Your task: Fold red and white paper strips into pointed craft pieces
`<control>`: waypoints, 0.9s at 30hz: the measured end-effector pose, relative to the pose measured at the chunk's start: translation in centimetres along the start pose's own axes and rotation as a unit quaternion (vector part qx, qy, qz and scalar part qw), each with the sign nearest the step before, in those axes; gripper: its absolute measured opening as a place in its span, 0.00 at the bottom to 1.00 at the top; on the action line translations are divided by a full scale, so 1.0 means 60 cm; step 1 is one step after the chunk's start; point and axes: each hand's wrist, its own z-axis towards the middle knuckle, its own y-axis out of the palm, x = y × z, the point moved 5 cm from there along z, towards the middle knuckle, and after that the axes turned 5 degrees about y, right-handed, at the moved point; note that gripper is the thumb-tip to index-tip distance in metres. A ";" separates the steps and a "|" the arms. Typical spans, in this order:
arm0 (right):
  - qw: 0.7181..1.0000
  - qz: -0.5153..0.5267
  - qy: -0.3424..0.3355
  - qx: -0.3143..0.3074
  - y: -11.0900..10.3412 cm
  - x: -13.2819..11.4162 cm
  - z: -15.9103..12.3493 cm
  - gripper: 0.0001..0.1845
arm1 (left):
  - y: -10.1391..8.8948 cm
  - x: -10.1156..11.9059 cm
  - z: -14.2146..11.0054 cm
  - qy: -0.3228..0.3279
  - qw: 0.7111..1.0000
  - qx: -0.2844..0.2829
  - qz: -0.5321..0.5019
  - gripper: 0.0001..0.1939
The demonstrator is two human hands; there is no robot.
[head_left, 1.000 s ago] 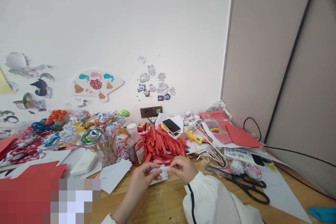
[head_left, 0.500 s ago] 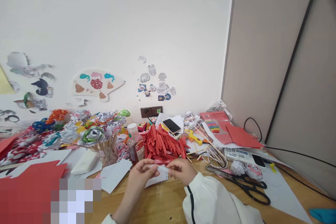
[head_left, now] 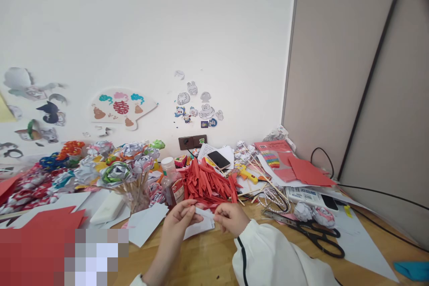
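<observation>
A narrow white paper strip [head_left: 205, 213] stretches between my two hands, low over the wooden table. My left hand [head_left: 183, 217] pinches its left end between thumb and fingers. At the other end, the fingers of my right hand [head_left: 231, 217] are closed on the strip. Beneath it, white paper sheets [head_left: 197, 229] lie on the table. Just behind my hands is a heap of folded red paper strips [head_left: 209, 183]. A clear bottle [head_left: 168, 178] with a white cap stands behind my left hand.
Large black-handled scissors [head_left: 321, 237] lie to the right, near crumpled paper balls [head_left: 303, 211]. A yellow glue gun [head_left: 247, 174] and a phone [head_left: 218, 159] rest at the back. Paper flowers [head_left: 117, 172] on sticks stand left, beside red sheets [head_left: 50, 219].
The white paper between my hands now looks narrower and flatter, like a strip. Both hands stay in nearly the same place, and the view has shifted slightly.
</observation>
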 end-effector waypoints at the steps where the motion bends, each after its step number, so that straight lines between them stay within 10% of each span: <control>1: 1.000 -0.012 -0.007 -0.003 0.001 -0.001 0.000 0.09 | -0.003 -0.001 0.002 0.004 1.000 0.009 0.002 0.17; 10: 0.983 -0.155 -0.085 0.039 0.008 -0.014 -0.007 0.14 | 0.004 -0.019 0.001 0.023 0.998 0.049 -0.027 0.16; 27: 0.997 -0.060 -0.027 -0.029 0.047 -0.004 -0.014 0.14 | 0.001 -0.023 -0.003 -0.005 0.995 0.053 -0.088 0.12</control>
